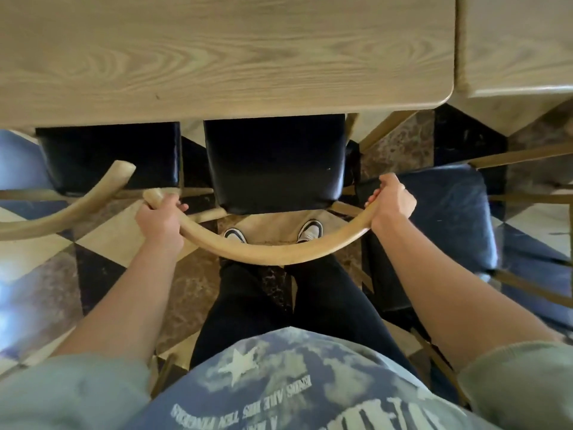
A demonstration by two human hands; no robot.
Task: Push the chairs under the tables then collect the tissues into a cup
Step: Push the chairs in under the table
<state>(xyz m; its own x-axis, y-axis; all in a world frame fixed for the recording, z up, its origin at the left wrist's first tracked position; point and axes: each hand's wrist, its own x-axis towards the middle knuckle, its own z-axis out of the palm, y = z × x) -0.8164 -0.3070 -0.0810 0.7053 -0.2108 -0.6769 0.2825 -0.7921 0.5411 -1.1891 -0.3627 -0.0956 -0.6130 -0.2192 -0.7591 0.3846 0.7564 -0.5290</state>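
Observation:
A chair with a curved pale wooden backrest [273,254] and a black seat [274,162] stands right in front of me, the seat's far part under the light wooden table [217,57]. My left hand [161,217] grips the left end of the backrest. My right hand [390,201] grips its right end. No tissues or cup are in view.
A second chair with a black seat [108,153] and curved backrest [62,215] stands to the left, partly under the table. A third chair seat [443,212] is at the right, out from the table. Another table [517,41] adjoins at the top right. My feet are on the tiled floor [102,240].

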